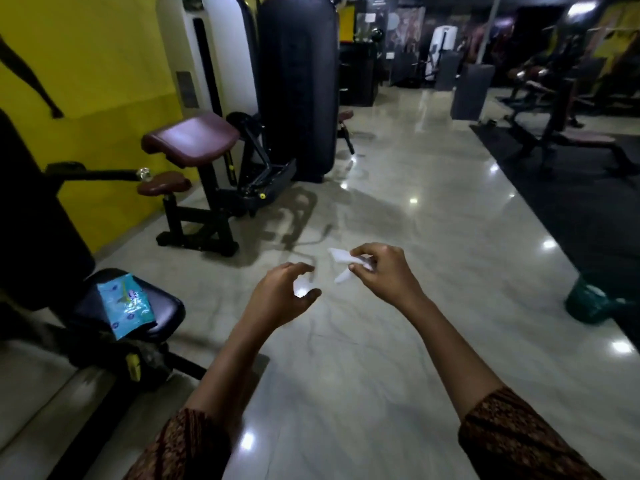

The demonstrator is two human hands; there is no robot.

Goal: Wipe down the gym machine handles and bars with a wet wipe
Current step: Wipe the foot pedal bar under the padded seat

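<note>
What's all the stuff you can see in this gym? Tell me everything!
wet wipe: one, white, above the floor, middle
black seat: one, black, lower left
wipes packet: one, blue-green, lying on the black seat
padded machine: one, maroon pads, black frame, by the yellow wall
handle bar: one, black, shiny end, left
punching bag: one, black, behind the padded machine
green container: one, right edge
floor: grey, shiny
left hand: fingers loosely curved, holding nothing
right hand: pinches the wet wipe
</note>
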